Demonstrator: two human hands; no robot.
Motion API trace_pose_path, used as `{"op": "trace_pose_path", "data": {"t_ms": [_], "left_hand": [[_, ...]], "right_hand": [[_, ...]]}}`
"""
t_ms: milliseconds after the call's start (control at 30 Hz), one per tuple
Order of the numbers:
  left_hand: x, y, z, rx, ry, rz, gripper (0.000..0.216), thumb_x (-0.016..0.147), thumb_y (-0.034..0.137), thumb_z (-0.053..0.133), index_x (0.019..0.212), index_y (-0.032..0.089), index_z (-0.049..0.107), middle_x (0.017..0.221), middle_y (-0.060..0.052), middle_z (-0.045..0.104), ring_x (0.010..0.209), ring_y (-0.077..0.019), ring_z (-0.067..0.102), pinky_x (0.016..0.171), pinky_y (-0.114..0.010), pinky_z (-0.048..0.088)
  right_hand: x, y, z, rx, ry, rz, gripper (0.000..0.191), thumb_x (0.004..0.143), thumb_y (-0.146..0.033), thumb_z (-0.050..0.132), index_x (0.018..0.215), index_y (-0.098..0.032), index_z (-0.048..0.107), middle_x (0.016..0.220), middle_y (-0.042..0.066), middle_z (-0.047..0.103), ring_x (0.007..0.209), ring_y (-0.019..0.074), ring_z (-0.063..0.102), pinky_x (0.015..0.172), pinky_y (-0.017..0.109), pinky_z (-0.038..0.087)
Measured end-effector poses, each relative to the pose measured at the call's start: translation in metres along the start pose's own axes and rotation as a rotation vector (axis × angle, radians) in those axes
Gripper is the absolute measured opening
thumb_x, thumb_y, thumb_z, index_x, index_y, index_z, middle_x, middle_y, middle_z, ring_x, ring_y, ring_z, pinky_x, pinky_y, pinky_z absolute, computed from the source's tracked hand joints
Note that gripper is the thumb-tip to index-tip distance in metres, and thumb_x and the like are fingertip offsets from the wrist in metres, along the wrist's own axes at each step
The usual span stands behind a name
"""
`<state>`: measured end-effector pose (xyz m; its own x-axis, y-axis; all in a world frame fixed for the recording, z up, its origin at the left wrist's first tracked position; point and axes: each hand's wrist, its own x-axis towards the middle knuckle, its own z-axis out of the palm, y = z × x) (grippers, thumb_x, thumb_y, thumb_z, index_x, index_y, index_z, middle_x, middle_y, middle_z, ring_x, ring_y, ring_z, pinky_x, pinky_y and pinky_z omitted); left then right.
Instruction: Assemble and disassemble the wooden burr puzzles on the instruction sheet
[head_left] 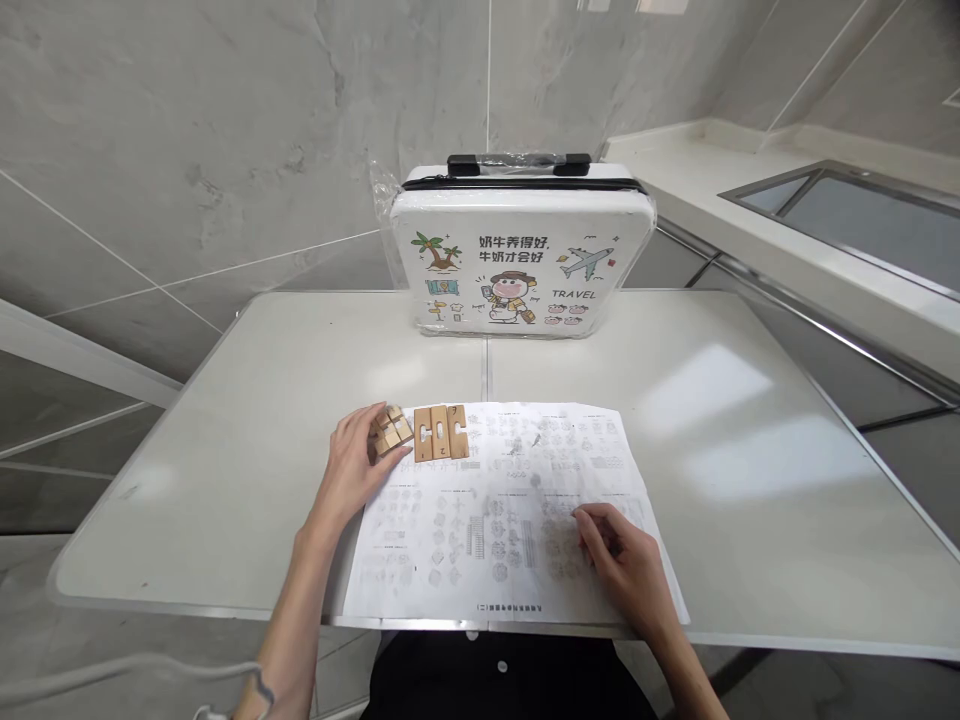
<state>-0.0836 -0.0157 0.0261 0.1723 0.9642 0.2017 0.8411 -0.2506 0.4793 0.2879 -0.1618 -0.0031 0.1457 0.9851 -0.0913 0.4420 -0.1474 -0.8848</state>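
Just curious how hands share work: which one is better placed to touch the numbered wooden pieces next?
Likely the left hand: it's close beside the numbered pieces; the right hand is farther, over the paper.

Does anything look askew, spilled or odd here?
Slightly: of three flat brown wooden pieces, the rightmost one is marked at the far end; the others show 1 and 2 at the near end. Clear plastic wrap bunches at the upper left of the white rectangular cartoon-printed suitcase. Nothing spilled.

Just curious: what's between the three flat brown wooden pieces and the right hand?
The head view shows only printed white paper between the wooden pieces and right hand.
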Motion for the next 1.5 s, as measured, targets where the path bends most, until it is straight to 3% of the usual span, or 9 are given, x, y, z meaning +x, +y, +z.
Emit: {"op": "trace_pose_path", "data": {"t_ms": [233, 500, 667, 767, 833, 1000, 1233, 1400, 1500], "left_hand": [[0.012, -0.001, -0.004, -0.042, -0.111, -0.074, 0.067, 0.096, 0.052, 0.070, 0.154, 0.028, 0.048, 0.145, -0.012, 0.062, 0.133, -0.0335, 0.059, 0.110, -0.049, 0.050], [0.010, -0.006, -0.005, -0.072, -0.032, -0.102, 0.067, 0.093, 0.057, 0.072, 0.149, 0.026, 0.054, 0.140, -0.011, 0.065, 0.129, -0.0326, 0.062, 0.110, -0.049, 0.052], [-0.001, 0.031, -0.004, -0.156, 0.010, -0.032, 0.068, 0.094, 0.059, 0.073, 0.151, 0.028, 0.053, 0.141, -0.011, 0.065, 0.127, -0.0327, 0.064, 0.109, -0.052, 0.054], [-0.015, 0.070, 0.013, -0.253, -0.160, 0.060, 0.067, 0.096, 0.055, 0.074, 0.155, 0.038, 0.048, 0.144, -0.009, 0.065, 0.129, -0.0329, 0.064, 0.106, -0.056, 0.057], [-0.024, 0.095, 0.030, -0.303, -0.268, 0.159, 0.071, 0.096, 0.052, 0.075, 0.159, 0.042, 0.042, 0.152, -0.008, 0.060, 0.138, -0.0336, 0.059, 0.113, -0.059, 0.053], [-0.038, 0.134, 0.063, -0.344, -0.422, 0.329, 0.076, 0.095, 0.043, 0.078, 0.160, 0.038, 0.039, 0.148, -0.008, 0.063, 0.136, -0.0318, 0.060, 0.111, -0.053, 0.055], [-0.041, 0.145, 0.074, -0.328, -0.459, 0.402, 0.085, 0.093, 0.031, 0.082, 0.163, 0.034, 0.033, 0.146, -0.011, 0.063, 0.135, -0.0332, 0.060, 0.110, -0.052, 0.055], [-0.043, 0.138, 0.075, -0.302, -0.427, 0.352, 0.097, 0.088, 0.045, 0.086, 0.164, 0.035, 0.026, 0.151, -0.013, 0.057, 0.142, -0.0365, 0.054, 0.114, -0.058, 0.052], [-0.044, 0.132, 0.072, -0.281, -0.377, 0.312, 0.098, 0.082, 0.055, 0.088, 0.160, 0.033, 0.032, 0.154, -0.014, 0.053, 0.146, -0.0397, 0.049, 0.118, -0.063, 0.048]], "right_hand": [[0.001, -0.005, -0.001, 0.006, 0.005, -0.015, 0.040, 0.107, -0.056, 0.053, 0.093, -0.023, 0.069, 0.066, 0.001, 0.063, 0.055, 0.0184, 0.057, 0.054, 0.029, 0.047], [0.000, -0.005, -0.001, 0.019, -0.002, -0.006, 0.040, 0.107, -0.057, 0.053, 0.093, -0.023, 0.069, 0.067, 0.001, 0.063, 0.056, 0.0184, 0.057, 0.055, 0.029, 0.047], [-0.001, -0.005, -0.001, 0.028, -0.008, 0.006, 0.040, 0.107, -0.058, 0.053, 0.092, -0.023, 0.068, 0.068, 0.001, 0.062, 0.056, 0.0178, 0.055, 0.055, 0.029, 0.046], [0.000, -0.004, 0.000, 0.028, -0.008, 0.012, 0.040, 0.107, -0.057, 0.053, 0.093, -0.023, 0.068, 0.068, 0.001, 0.062, 0.057, 0.0181, 0.056, 0.056, 0.029, 0.046], [0.000, -0.004, 0.000, 0.023, -0.007, 0.009, 0.039, 0.107, -0.057, 0.053, 0.094, -0.023, 0.068, 0.068, 0.001, 0.063, 0.057, 0.0184, 0.057, 0.057, 0.029, 0.047], [0.003, -0.003, -0.001, 0.017, 0.004, -0.022, 0.040, 0.107, -0.056, 0.053, 0.094, -0.022, 0.069, 0.068, 0.001, 0.064, 0.056, 0.0186, 0.058, 0.055, 0.028, 0.048], [0.004, -0.006, -0.002, 0.010, 0.017, -0.037, 0.037, 0.107, -0.053, 0.053, 0.095, -0.022, 0.069, 0.068, 0.000, 0.063, 0.055, 0.0170, 0.056, 0.056, 0.027, 0.047], [0.004, -0.006, -0.002, 0.003, 0.010, -0.041, 0.037, 0.108, -0.053, 0.053, 0.095, -0.022, 0.069, 0.069, 0.001, 0.066, 0.057, 0.0178, 0.058, 0.056, 0.028, 0.047], [0.004, -0.006, -0.002, -0.015, 0.010, -0.043, 0.037, 0.108, -0.053, 0.052, 0.096, -0.022, 0.069, 0.069, 0.001, 0.066, 0.058, 0.0181, 0.059, 0.057, 0.028, 0.048]]}}
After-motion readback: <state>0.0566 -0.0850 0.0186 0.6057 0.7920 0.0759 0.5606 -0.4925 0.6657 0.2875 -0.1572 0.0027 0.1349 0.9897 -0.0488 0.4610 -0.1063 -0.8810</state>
